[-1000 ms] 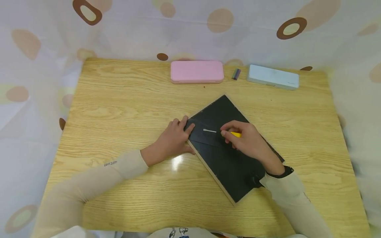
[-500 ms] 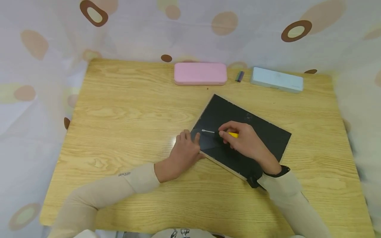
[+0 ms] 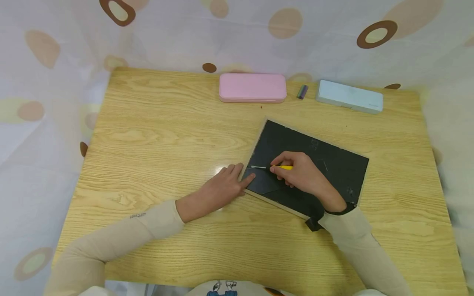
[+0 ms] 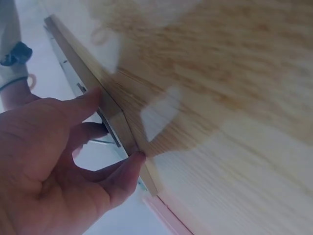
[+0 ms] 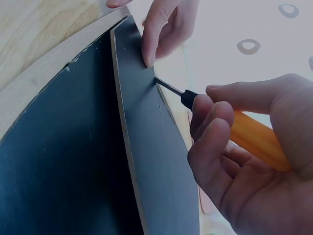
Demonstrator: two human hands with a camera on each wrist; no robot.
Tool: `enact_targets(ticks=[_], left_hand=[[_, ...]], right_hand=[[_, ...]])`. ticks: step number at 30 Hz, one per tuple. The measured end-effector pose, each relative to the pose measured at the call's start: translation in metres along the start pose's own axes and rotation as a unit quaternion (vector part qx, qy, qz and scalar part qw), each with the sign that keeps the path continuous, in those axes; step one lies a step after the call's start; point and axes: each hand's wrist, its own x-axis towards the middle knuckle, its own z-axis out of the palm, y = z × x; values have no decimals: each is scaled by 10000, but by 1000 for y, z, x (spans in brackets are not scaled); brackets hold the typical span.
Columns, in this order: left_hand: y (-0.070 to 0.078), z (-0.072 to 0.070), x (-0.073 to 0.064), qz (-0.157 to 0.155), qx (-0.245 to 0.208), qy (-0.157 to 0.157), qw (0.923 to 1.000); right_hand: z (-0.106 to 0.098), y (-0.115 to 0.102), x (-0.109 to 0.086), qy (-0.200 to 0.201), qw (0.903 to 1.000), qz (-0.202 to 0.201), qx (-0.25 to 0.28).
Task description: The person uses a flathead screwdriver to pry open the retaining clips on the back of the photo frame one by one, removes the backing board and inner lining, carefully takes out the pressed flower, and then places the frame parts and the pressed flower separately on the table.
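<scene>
A picture frame (image 3: 281, 139) lies black back upward on the table, its pale wooden rim showing around the edges. At its left corner my left hand (image 3: 222, 187) holds on. In the left wrist view the thumb and fingers (image 4: 129, 171) press the rim from two sides of the corner. My right hand (image 3: 303, 174) grips the yellow and black handle of a screwdriver (image 5: 259, 139). Its metal shaft points left, with the tip right at the edge of the dark flap (image 5: 171, 156) on the back, close beside the left fingers. A black band circles the right wrist.
Along the table's far side are a pink case (image 3: 253, 87), a small dark multicoloured block (image 3: 302, 92) and a pale blue case (image 3: 349, 96). A patterned white curtain (image 3: 166, 33) hangs behind the wood-grain table (image 3: 166, 123).
The picture frame has turned counterclockwise on the table. My left hand has shifted right and down with its corner. The screwdriver tip has come to the frame's left edge.
</scene>
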Motion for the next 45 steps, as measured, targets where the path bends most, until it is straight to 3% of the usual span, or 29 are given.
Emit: enact_targets(ticks=[7, 12, 17, 22, 30, 37, 45], left_hand=[[-13, 5, -1, -119, -877, -174, 9959], [-18, 6, 0, -133, -1201, -155, 9925], [-23, 2, 1, -144, -1599, -639, 9850], [-30, -1, 1, 36, -1536, -1006, 9830], [-38, 5, 1, 494, -1284, -815, 9871], [-47, 7, -2, 655, -1788, -955, 9770], [-48, 12, 0, 764, -2074, -935, 9708]], right_hand=[[1, 6, 4, -133, 9996, -107, 243], [1, 12, 6, -183, 9988, -204, 399], [1, 18, 9, -218, 9975, -303, 605], [3, 20, 10, -233, 9961, -250, 816], [10, 21, 12, -218, 9947, 42, 1000], [12, 24, 13, -287, 9916, 4, 1259], [14, 23, 13, -266, 9886, 143, 1478]])
